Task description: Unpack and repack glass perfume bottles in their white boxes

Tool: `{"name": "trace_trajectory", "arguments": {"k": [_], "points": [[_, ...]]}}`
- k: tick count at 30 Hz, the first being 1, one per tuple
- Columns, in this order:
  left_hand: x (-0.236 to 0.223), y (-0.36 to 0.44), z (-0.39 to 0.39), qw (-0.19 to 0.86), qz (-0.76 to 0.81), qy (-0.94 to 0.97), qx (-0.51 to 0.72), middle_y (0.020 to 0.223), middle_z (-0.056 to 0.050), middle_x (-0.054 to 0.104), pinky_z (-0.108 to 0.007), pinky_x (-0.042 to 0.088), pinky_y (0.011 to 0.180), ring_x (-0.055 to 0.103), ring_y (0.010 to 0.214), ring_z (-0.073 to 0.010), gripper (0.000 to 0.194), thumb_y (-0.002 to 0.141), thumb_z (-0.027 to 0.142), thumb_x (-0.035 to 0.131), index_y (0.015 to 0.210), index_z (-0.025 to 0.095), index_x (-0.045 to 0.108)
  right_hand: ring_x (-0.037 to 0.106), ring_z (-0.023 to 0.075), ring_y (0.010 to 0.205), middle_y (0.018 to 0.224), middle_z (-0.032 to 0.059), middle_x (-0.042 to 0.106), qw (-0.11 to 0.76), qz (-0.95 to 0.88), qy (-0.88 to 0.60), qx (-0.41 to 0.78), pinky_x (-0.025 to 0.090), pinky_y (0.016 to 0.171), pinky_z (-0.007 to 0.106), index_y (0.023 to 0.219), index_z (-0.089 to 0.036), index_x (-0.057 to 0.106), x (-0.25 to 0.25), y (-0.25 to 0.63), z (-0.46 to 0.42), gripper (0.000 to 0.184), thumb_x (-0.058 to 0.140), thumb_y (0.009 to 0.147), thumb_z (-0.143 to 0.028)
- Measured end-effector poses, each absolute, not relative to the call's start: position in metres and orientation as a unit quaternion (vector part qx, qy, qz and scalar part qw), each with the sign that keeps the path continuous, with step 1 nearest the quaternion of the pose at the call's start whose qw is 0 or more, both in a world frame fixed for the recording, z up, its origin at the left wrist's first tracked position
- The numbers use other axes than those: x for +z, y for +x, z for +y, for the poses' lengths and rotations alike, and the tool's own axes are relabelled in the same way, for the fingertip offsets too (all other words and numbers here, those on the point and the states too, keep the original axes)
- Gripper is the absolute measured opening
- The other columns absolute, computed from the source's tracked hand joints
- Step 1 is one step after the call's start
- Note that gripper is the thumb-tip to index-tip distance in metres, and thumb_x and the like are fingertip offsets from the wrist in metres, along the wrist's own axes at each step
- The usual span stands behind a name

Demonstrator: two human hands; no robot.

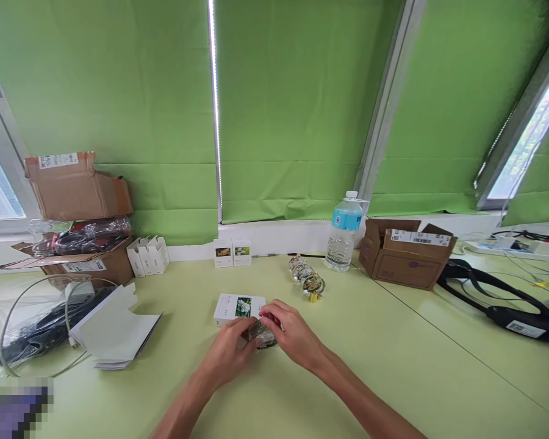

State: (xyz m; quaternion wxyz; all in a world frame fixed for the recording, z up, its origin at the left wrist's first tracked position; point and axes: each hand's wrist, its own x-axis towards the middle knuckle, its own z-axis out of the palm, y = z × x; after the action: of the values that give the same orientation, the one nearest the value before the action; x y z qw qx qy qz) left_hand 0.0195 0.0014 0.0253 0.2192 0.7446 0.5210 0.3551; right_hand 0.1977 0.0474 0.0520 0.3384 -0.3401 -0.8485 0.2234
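Note:
My left hand point(232, 350) is closed round the side of a small clear, shiny container point(263, 335) with something dark in it, low over the table. My right hand point(291, 334) is at the container's upper end, its thumb and fingers pinched together; what they pinch is too small to make out. Just behind my left hand lies a white box point(231, 306) with a picture of white flowers. Further back to the right, several similar clear containers with gold parts point(307, 279) lie in a row.
Two small white picture cards or boxes point(232, 253) stand by the wall. A water bottle point(343, 235) and an open brown carton point(405, 256) are at the back right, a black headset-like device point(507, 305) beyond. Folded white cardboard point(116, 329), a bagged black item and stacked cartons point(73, 189) occupy the left.

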Motion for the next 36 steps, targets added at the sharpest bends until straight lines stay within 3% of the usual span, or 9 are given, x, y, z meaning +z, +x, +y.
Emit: {"name": "trace_trajectory", "arguments": {"k": [6,8,11,21,29,36], "points": [[0.021,0.020,0.003,0.228,0.518,0.738,0.367,0.102,-0.003,0.068,-0.027,0.046,0.080,0.060,0.091,-0.0188,0.026,0.085,0.026,0.053,0.109,0.024,0.062,0.056,0.0143,0.070,0.086,0.0019,0.061,0.325,-0.843,-0.379,0.201,0.043,0.064,0.026,0.099,-0.021,0.063,0.054,0.199,0.047,0.018,0.053,0.091,-0.033],[0.019,0.021,0.004,0.227,0.522,0.731,0.377,0.101,-0.003,0.069,-0.027,0.046,0.080,0.060,0.093,-0.0192,0.025,0.085,0.028,0.055,0.108,0.025,0.063,0.055,0.0145,0.068,0.083,0.0016,0.060,0.318,-0.839,-0.402,0.183,0.042,0.063,0.027,0.091,-0.020,0.064,0.053,0.198,0.046,0.017,0.056,0.089,-0.035],[0.014,0.024,0.005,0.237,0.529,0.718,0.384,0.102,-0.002,0.070,-0.026,0.047,0.080,0.061,0.092,-0.0191,0.026,0.084,0.030,0.057,0.108,0.025,0.063,0.054,0.0146,0.067,0.080,0.0019,0.060,0.317,-0.837,-0.414,0.165,0.041,0.061,0.027,0.077,-0.020,0.063,0.052,0.196,0.046,0.022,0.054,0.090,-0.035],[0.012,0.033,0.007,0.241,0.531,0.716,0.384,0.113,-0.001,0.069,-0.029,0.045,0.089,0.061,0.104,-0.0214,0.033,0.084,0.026,0.058,0.117,0.028,0.060,0.054,0.0155,0.065,0.073,0.0023,0.061,0.350,-0.821,-0.426,0.150,0.040,0.063,0.027,0.082,-0.020,0.070,0.048,0.193,0.047,0.022,0.054,0.090,-0.032],[0.014,0.034,0.007,0.232,0.526,0.719,0.391,0.119,-0.001,0.068,-0.029,0.044,0.092,0.060,0.109,-0.0214,0.034,0.084,0.024,0.059,0.118,0.029,0.059,0.047,0.0130,0.056,0.060,-0.0008,0.054,0.344,-0.829,-0.417,0.141,0.033,0.056,0.024,0.065,-0.019,0.062,0.049,0.193,0.045,0.035,0.047,0.094,-0.031],[0.016,0.033,0.007,0.231,0.521,0.731,0.375,0.117,-0.004,0.069,-0.029,0.047,0.086,0.061,0.106,-0.0228,0.026,0.085,0.027,0.057,0.111,0.025,0.062,0.051,0.0138,0.062,0.068,0.0008,0.060,0.345,-0.834,-0.414,0.123,0.033,0.059,0.024,0.077,-0.019,0.068,0.046,0.191,0.045,0.028,0.047,0.094,-0.027]]}}
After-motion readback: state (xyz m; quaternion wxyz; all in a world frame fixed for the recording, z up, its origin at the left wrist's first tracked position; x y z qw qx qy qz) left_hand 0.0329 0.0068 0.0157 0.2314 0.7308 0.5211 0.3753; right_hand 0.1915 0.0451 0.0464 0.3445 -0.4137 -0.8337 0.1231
